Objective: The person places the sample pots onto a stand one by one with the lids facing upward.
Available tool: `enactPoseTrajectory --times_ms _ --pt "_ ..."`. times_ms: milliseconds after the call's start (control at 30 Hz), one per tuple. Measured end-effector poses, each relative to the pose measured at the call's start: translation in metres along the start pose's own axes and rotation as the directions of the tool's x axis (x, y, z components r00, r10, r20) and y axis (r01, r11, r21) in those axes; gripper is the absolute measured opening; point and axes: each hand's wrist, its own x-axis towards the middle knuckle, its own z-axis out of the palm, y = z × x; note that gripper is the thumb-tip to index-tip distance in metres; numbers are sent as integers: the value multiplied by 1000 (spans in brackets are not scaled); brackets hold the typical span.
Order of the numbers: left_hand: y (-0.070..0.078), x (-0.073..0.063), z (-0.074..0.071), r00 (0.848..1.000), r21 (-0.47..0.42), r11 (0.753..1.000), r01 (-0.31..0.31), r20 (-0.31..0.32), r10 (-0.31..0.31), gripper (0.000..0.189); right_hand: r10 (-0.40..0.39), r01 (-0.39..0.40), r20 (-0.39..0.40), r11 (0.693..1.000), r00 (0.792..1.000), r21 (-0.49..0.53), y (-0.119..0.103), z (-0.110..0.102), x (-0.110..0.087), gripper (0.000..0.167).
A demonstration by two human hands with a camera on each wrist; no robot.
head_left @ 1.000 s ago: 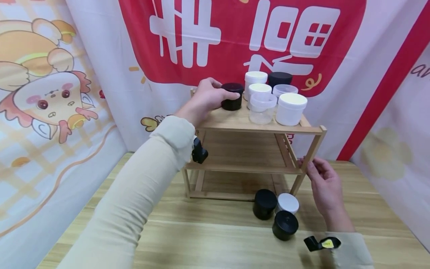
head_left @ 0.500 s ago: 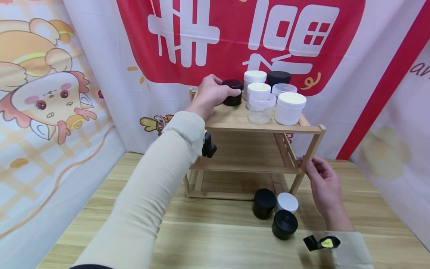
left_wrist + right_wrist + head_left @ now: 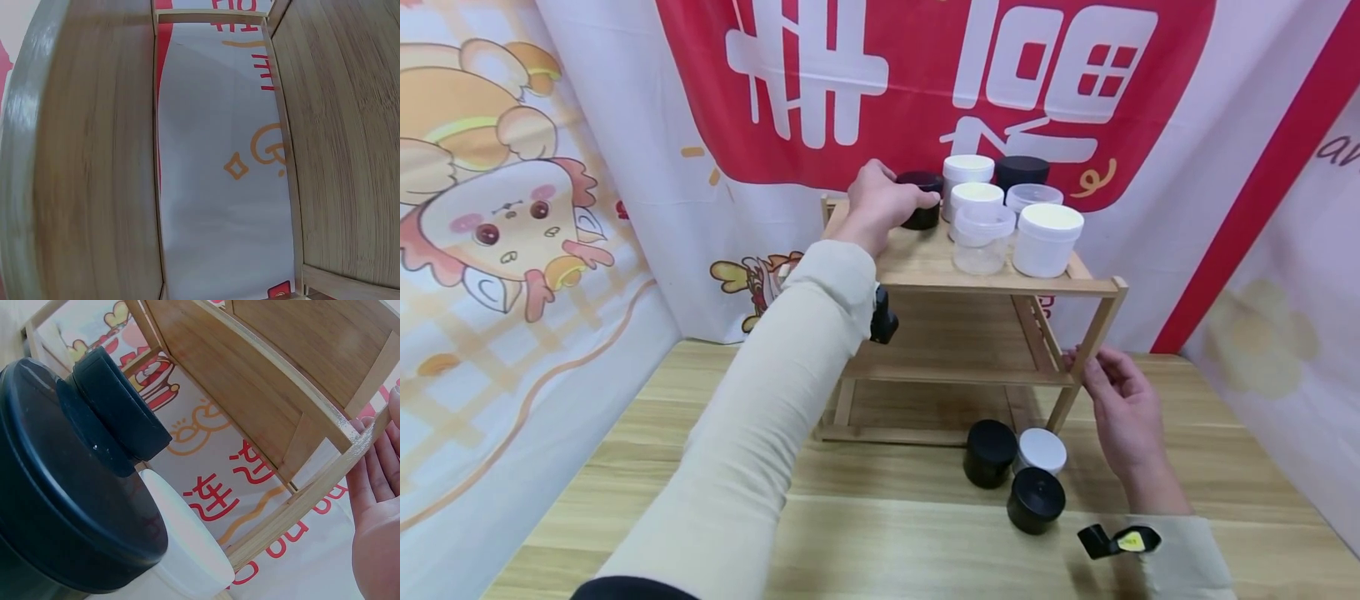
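My left hand (image 3: 883, 204) grips a black lidded jar (image 3: 922, 215) at the back left of the wooden rack's (image 3: 925, 275) top shelf, thumb across its near side. Just right of that jar stand a tall white jar (image 3: 967, 171), a smaller white one (image 3: 976, 196), and a clear tub (image 3: 981, 250). In the left wrist view only the rack's shelves (image 3: 94, 156) show, and the hand is out of sight. My right hand (image 3: 1123, 408) holds the rack's front right leg (image 3: 1093, 337), thumb in front and fingers behind, as the right wrist view also shows.
On the table before the rack's right side stand two black jars (image 3: 990, 454) and a white-lidded jar (image 3: 1042, 452). A large white jar (image 3: 1048, 242), a clear-lidded tub (image 3: 1034, 197) and another black jar (image 3: 1022, 171) share the top shelf. A printed cloth (image 3: 700, 250) hangs behind.
My left hand has moved the black jar slightly back on the top shelf, and the left forearm has shifted right. My right hand has stayed on the rack's leg.
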Motion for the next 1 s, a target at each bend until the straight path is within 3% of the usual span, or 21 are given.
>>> enactPoseTrajectory --times_ms 367,733,1000 --pt "2 1 9 999 -5 1000 -6 -51 6 67 -11 11 1 999 1000 33 1 0 -1 33" --pt "2 0 15 995 -13 1000 -3 -103 2 70 -17 16 13 1000 1000 27 0 -1 -1 40" --pt "6 -2 1 999 -31 999 17 -29 -18 81 -46 45 15 997 999 55 3 1 1 37"
